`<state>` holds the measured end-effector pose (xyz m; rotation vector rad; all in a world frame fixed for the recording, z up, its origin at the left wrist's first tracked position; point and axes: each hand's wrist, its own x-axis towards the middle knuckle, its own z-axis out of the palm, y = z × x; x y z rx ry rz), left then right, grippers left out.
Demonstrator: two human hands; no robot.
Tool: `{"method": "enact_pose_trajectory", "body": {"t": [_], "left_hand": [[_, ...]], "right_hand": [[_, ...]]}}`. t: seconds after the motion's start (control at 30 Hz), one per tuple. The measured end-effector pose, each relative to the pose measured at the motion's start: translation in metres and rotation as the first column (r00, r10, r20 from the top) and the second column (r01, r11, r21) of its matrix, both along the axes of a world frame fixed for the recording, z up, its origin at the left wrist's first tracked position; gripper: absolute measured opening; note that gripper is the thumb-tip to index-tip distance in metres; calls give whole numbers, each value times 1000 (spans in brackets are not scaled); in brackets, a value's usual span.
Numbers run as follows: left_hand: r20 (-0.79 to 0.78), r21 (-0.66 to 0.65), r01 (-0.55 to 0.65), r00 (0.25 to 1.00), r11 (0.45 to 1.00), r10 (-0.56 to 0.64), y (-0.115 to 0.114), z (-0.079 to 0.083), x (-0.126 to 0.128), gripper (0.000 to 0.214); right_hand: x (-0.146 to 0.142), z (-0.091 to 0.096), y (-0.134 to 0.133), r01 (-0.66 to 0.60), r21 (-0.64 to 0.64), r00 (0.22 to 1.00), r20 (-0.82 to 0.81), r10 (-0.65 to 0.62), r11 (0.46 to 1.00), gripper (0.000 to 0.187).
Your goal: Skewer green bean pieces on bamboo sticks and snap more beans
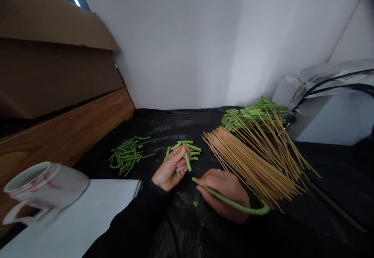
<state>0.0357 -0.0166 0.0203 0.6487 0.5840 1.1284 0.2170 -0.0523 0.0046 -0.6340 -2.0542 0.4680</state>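
My left hand (171, 168) is closed round a short cut piece of green bean (188, 161), held just in front of a small heap of cut bean pieces (187, 149). My right hand (223, 197) is closed on a long green bean (233, 204) that curves to the right across the black sheet (181, 227). The two hands sit close together, a little apart. A fan of bamboo skewers (257, 160) lies right of my right hand.
A pile of bean trimmings (127, 156) lies at the left. A stack of cut beans (251, 113) sits behind the skewers. A white mug (43, 189) stands on white paper (87, 215) at the near left. Wooden boards (67, 129) line the left, a covered box (330, 106) the right.
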Motion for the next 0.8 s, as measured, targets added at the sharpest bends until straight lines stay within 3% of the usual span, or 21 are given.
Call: {"method": "enact_pose_trajectory", "body": {"t": [0.07,0.17,0.27,0.33,0.43,0.57,0.63,0.8], "left_hand": [[82,-26,20,996,999,-18,2,2,-3,17],[130,-82,140,983,987,-128,2,2,-4,19],[37,-86,197,980,977,-194,-1,0,-1,17],[-121,-37,190,974,981,-193,-5,-1,3,20],[-358,44,263,905,964,-231,-11,-3,8,30],[-421,30,371,847,928,-325,-12,-4,8,28],[-419,22,388,840,921,-344,-10,-3,4,28],[-459,65,519,774,852,-436,-11,1,-4,42]], "right_hand": [[-4,-2,-3,-53,-54,998,16,53,997,10],[-1,5,0,-11,-304,999,-44,-3,953,6],[6,12,10,-69,-616,990,-140,-23,784,13],[10,13,15,-138,-710,978,-206,-16,691,18],[13,12,19,-186,-722,964,-264,-17,667,21],[16,11,23,-206,-744,956,-292,-32,636,21],[18,11,26,-276,-766,918,-389,-78,581,24],[21,12,32,-512,-745,732,-639,-237,428,30]]}}
